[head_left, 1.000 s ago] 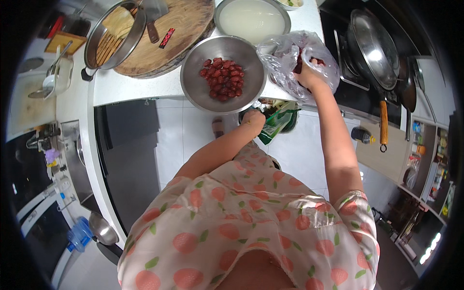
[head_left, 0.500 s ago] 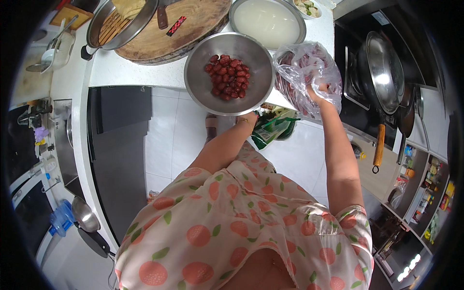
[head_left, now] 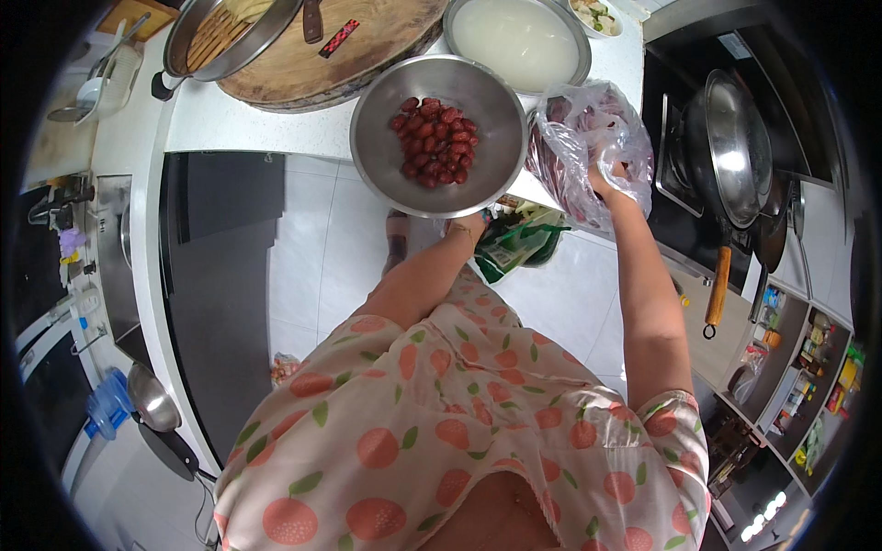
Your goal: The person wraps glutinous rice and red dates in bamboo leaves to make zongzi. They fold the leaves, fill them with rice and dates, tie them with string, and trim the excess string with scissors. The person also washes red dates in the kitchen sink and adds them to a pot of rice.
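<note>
My right hand [head_left: 604, 179] reaches into a crumpled clear plastic bag [head_left: 579, 119] of red dates at the counter's edge, its fingers mostly hidden by the plastic. My left hand [head_left: 467, 224] is just below the rim of a steel bowl [head_left: 372, 147], partly covered by it, so its fingers are unclear. The bowl holds a pile of red dates [head_left: 432, 142]. Under my left hand a green package [head_left: 510, 257] lies in a bin below the counter.
Behind stand a basin of milky liquid [head_left: 510, 41], a dish of food [head_left: 594, 14], a round wooden board [head_left: 266, 69] with a cleaver, and a pot [head_left: 197, 60]. A stove with a wok [head_left: 735, 138] is at right, a sink [head_left: 115, 230] at left.
My right hand has sunk into the bag, which now wraps around it and sits further right. The bowl and the things behind it appear shifted slightly up and right in view.
</note>
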`<state>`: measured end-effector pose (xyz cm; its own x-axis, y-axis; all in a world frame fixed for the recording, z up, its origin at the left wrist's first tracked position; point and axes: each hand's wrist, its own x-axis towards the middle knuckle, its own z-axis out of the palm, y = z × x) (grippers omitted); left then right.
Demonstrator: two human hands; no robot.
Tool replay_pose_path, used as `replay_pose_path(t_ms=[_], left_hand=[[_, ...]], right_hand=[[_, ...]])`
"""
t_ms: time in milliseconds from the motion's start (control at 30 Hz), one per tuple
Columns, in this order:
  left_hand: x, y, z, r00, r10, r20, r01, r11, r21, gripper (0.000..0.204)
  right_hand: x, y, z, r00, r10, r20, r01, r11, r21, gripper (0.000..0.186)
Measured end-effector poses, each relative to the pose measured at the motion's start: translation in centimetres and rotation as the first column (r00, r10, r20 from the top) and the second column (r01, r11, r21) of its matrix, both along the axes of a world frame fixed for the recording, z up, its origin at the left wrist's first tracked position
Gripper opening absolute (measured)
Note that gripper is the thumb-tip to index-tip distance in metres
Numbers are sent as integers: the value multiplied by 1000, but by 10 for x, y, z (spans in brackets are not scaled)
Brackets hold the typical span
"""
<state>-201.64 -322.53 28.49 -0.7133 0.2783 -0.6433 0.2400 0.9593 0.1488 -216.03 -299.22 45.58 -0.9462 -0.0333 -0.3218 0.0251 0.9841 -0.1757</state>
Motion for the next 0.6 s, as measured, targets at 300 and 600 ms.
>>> replay_pose_path(t_ms=[300, 600], left_hand=[[-5, -19, 63, 944, 256, -208, -200, 946, 254, 26], [9, -78, 43, 638, 417, -647, 41, 822, 569, 25]], right_hand=[[6, 6, 1, 997, -1, -71, 1, 1000, -11, 58], [-5, -7, -2, 992, -13, -123, 12, 1000, -8, 58]])
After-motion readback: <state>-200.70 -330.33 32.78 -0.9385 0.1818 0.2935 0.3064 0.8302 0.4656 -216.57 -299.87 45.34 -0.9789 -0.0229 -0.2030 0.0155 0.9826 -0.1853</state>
